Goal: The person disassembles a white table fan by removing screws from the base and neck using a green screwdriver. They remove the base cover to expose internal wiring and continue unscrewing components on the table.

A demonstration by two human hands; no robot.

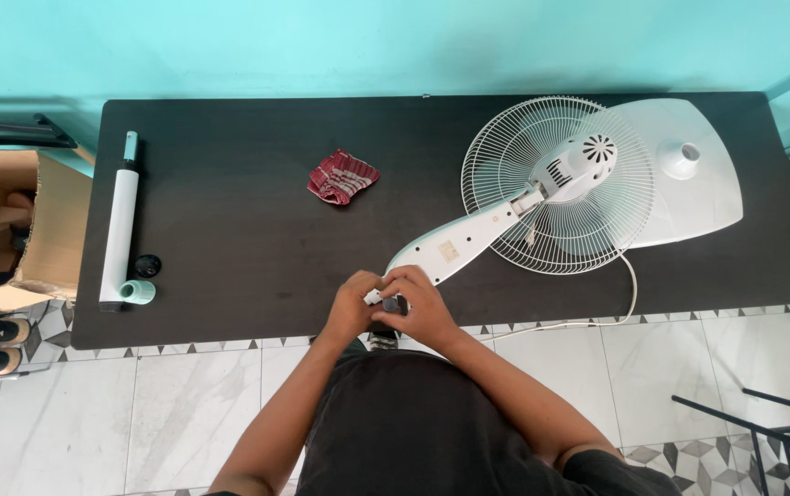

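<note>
At lower centre, the fan neck's end (386, 296) is clasped by the left hand (351, 308) and right hand (420, 306), closed together. Pole (119, 220) and base (689, 174) lie unattached.

Both hands, left hand (352, 308) and right hand (422, 305), cover the fan neck's (454, 246) near end; whatever small dark part sits between their fingers cannot be made out.
</note>
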